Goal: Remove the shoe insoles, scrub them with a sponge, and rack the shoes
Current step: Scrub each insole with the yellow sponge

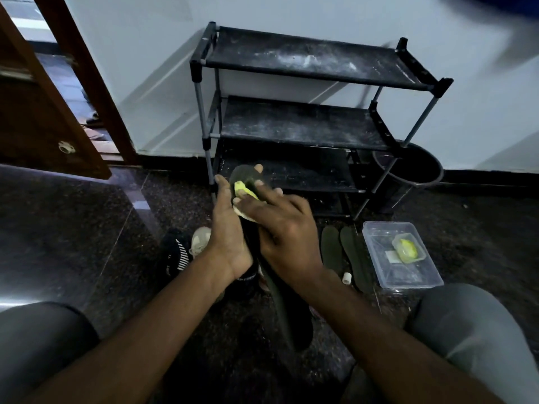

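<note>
Item: dark green insole (247, 177), held upright in front of the shoe rack's (306, 68) lowest tier.
- Left hand (227, 231): wrapped around the insole from the left, with one fingertip showing past its top edge.
- Right hand (281, 231): fingers closed over a yellow-green sponge (243, 190), pressing it against the insole's upper face.

Floor (73, 228), dark polished stone:
- Two more insoles (354, 252) lie side by side to the right of the hands.
- A small white cylinder (347, 277) sits at their near end.
- Just beside them is a clear plastic container (408, 279) holding a small tub (407, 248) with something yellow-green inside.
- A black striped shoe (175, 253) and a pale shoe (201, 239) lie below the left hand.

Rack: black, three tiers, shelves dusted white. A black bucket (423, 167) stands at its right rear. A wooden door (38, 112) is at far left.
</note>
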